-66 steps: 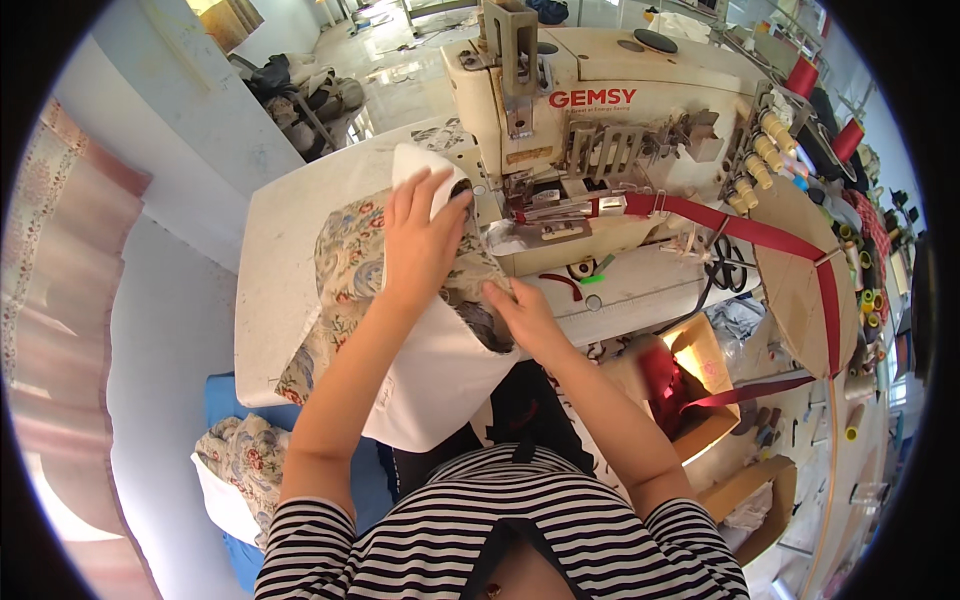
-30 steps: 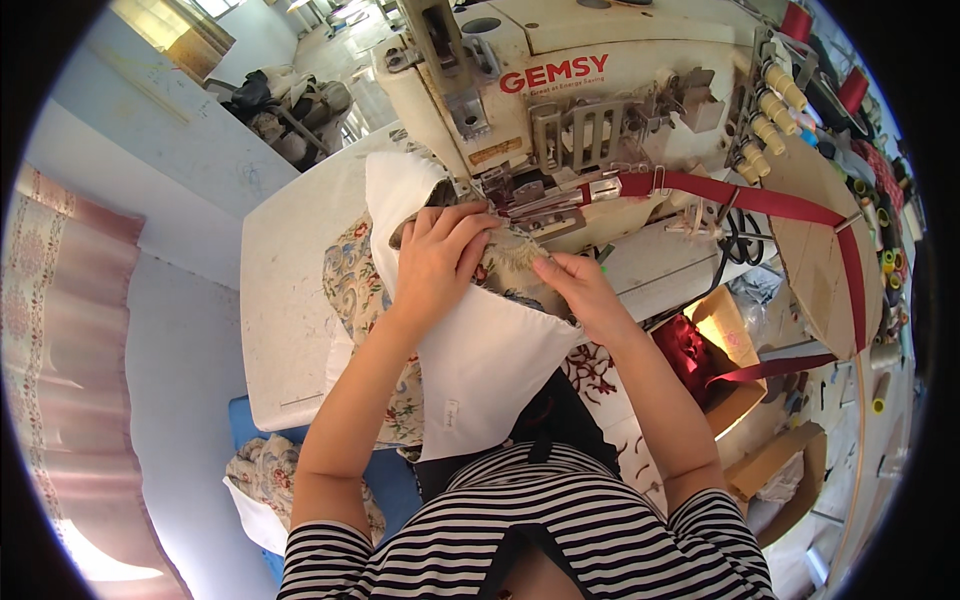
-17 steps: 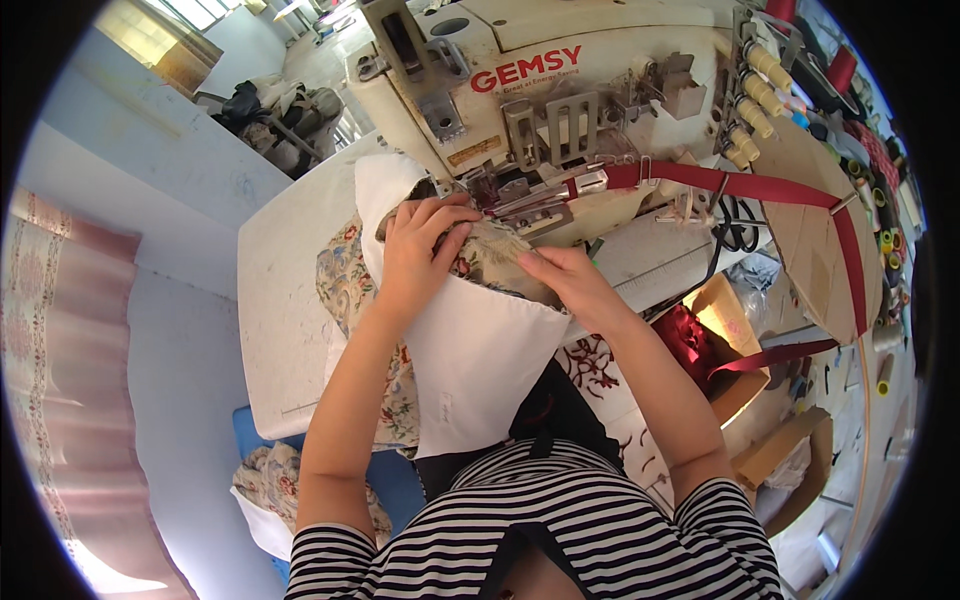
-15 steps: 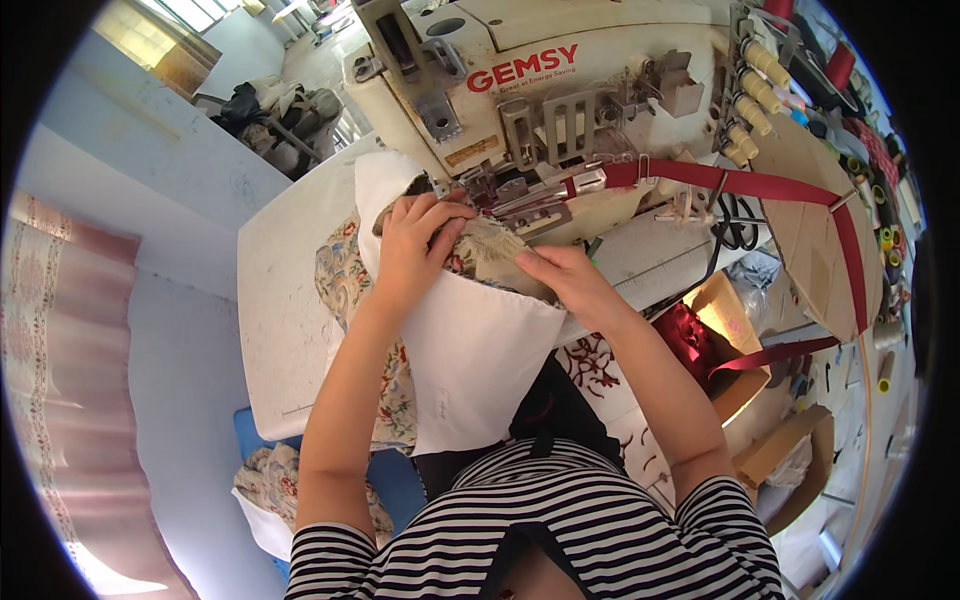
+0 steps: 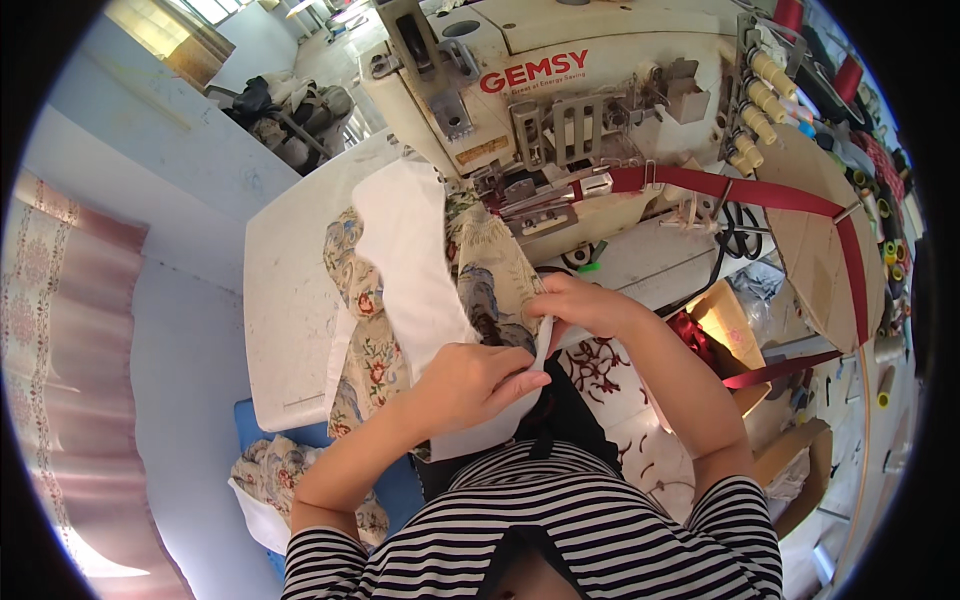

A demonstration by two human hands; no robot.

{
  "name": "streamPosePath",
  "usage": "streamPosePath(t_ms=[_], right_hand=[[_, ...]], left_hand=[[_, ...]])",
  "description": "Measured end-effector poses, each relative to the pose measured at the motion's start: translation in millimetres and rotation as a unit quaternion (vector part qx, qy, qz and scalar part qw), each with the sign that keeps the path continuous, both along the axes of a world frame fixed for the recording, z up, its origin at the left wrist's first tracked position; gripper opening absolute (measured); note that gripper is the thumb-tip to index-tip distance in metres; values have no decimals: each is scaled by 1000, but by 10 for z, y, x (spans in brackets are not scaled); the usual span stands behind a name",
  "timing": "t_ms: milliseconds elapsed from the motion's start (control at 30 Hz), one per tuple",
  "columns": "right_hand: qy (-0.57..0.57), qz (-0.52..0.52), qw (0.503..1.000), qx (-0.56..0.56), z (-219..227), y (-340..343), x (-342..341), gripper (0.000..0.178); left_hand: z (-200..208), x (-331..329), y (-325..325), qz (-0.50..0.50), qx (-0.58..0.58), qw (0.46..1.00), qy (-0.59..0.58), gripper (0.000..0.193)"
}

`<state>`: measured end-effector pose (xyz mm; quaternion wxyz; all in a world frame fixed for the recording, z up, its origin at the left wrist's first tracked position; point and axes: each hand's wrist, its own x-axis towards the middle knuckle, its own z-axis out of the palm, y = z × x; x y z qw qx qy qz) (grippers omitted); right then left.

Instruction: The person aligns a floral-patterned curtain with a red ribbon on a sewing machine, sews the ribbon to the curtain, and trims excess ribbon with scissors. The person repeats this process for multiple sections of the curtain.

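A floral tapestry fabric piece with white backing (image 5: 410, 260) lies over the front of the sewing machine table and hangs toward my lap. My left hand (image 5: 480, 385) is closed on its near edge, the thumb along the fold. Close by on the right, my right hand (image 5: 580, 305) pinches the fabric's right edge, where a strip of white shows between the two hands. The far end of the fabric reaches the sewing machine (image 5: 590, 110), beside its metal binding guide (image 5: 550, 200). A dark red tape (image 5: 740, 182) runs into that guide from the right.
Right of the machine stand several thread cones (image 5: 765, 75) and a cardboard disc (image 5: 815, 230) carrying the tape. Below are an open cardboard box (image 5: 735, 325) and red scraps on the floor. More floral fabric (image 5: 275, 480) lies on a blue seat at lower left.
My left hand has come away from the machine's needle area down to the fabric's near edge. My right hand has shifted slightly nearer. The white backing is now folded over differently, showing more floral cloth.
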<state>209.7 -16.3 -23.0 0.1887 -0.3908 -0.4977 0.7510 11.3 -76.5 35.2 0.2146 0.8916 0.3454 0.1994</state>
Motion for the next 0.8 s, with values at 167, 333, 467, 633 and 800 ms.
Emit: streamPosePath(t_ms=[167,333,467,633,800], right_hand=[[81,11,995,-58,-86,-83,-7,30],[119,-12,989,-85,-72,-108,-21,31],[147,5,986,-75,-138,-23,-60,31],[175,9,982,-73,-145,143,-77,31],[182,-15,980,-75,2,183,-186,34]], left_hand=[[-159,-168,524,224,72,960,-150,32],[-407,-393,903,177,58,965,-184,35],[-409,-486,1144,152,10,968,-201,32],[-331,-636,1406,153,21,977,-145,25],[-130,-706,1381,39,193,979,-58,15]])
